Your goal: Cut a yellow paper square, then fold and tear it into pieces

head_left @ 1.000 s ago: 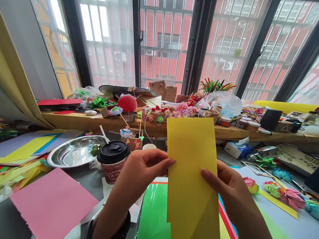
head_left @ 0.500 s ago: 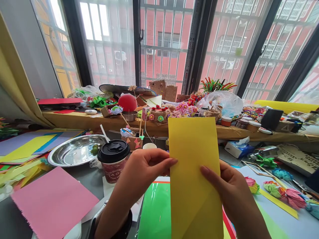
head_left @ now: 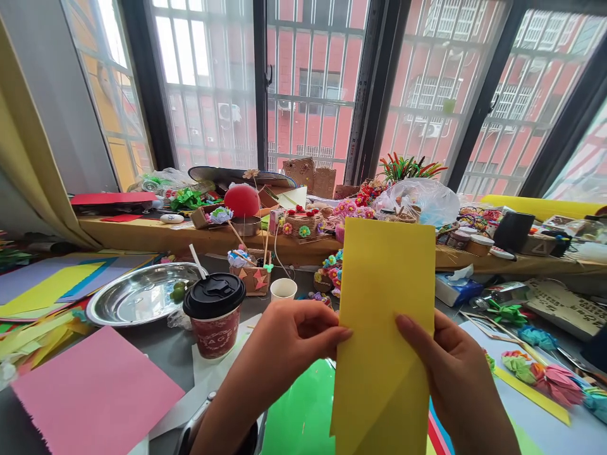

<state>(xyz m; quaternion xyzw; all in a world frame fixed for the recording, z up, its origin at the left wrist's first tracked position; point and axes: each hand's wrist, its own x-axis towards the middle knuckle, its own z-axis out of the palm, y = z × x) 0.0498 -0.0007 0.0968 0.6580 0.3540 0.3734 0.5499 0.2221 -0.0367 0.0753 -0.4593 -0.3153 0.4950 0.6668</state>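
A tall strip of yellow paper, apparently folded, is held upright in front of me. At its left edge my left hand pinches the paper between thumb and fingers. My right hand grips the right side, its thumb flat on the front and its fingers behind. Beneath the paper lies a glossy green sheet, partly hidden by my hands and the strip. A pink paper square with a ragged edge lies to the left of my left arm.
A lidded coffee cup with a straw stands beside a steel tray. Further back are a white paper cup and a crowded windowsill. Paper flowers and a tissue box are on the right.
Both hands and the yellow paper have shifted slightly right in view. A lower left corner of the paper's back layer now shows. The grip looks the same.
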